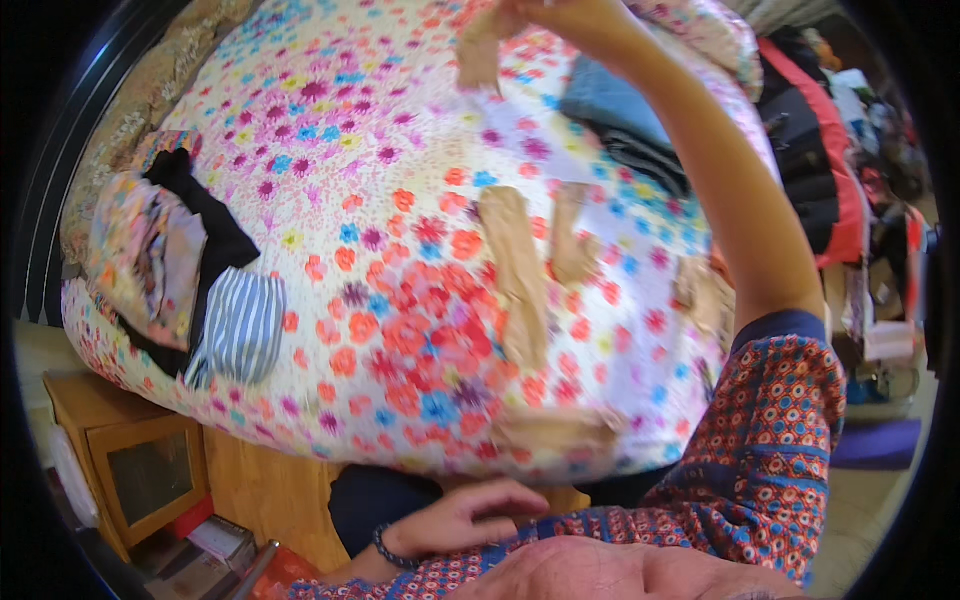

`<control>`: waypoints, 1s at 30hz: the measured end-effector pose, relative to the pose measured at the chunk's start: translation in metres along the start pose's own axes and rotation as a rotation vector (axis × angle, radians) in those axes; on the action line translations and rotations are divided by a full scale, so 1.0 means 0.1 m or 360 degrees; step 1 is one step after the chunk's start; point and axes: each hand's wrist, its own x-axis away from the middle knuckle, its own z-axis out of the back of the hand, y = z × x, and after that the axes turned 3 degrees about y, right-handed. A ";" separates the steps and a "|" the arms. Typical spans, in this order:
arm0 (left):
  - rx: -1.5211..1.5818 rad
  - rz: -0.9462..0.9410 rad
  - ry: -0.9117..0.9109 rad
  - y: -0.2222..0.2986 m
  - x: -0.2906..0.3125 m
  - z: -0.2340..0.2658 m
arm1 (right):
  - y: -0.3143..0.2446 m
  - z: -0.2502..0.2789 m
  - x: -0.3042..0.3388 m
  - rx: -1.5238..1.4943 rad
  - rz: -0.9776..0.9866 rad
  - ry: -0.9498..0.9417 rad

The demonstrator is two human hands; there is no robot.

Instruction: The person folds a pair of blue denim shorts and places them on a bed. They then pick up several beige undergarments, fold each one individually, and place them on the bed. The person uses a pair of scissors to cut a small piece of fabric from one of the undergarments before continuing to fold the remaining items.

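My right arm reaches across the bed to its far side. There my right hand (590,25) pinches a tan sock (478,60), which hangs from the fingers; the fingertips are partly cut off by the top edge. Close to my body, my left hand (462,515) is held with its fingers stretched out and nothing in them. On the bed lie a long tan sock (517,275) and, beside it, a shorter bent one (573,235). Another tan piece (555,430), blurred, lies at the near edge. More tan fabric (702,292) rests near my right elbow.
A flowered sheet (300,180) covers the bed. Folded jeans (620,110) lie at the far right. To the left are piled clothes (150,250) and a blue-white striped cloth (242,325). A wooden cabinet (145,465) stands at lower left; cluttered belongings (870,240) line the right side.
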 end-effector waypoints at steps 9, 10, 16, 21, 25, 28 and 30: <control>-0.0405 -0.1194 0.0874 -0.31 -0.38 -0.61 | -2.69 0.06 3.08 -0.0903 -0.0734 0.0026; -0.0675 -0.1287 0.0863 -0.31 -0.36 -0.77 | -2.93 -0.07 3.37 -0.0993 -0.0770 0.0035; -0.0247 -0.0617 0.0616 -0.66 -0.11 -1.62 | -3.29 -0.41 4.52 -0.0876 -0.0916 0.0671; -0.0461 -0.0326 0.0614 -1.00 0.06 -1.29 | -3.32 -0.31 5.32 -0.1111 -0.1235 0.1266; -0.0067 -0.0366 0.0668 -1.22 -0.01 -1.30 | -3.27 -0.52 5.73 -0.1095 -0.1287 0.1485; -0.0010 -0.0340 0.0550 -1.41 -0.13 -1.22 | -3.20 -0.58 5.91 -0.1084 -0.1252 0.1541; 0.0070 -0.0178 0.0609 -1.64 -0.23 -1.18 | -3.15 -0.66 6.05 -0.0978 -0.1336 0.1519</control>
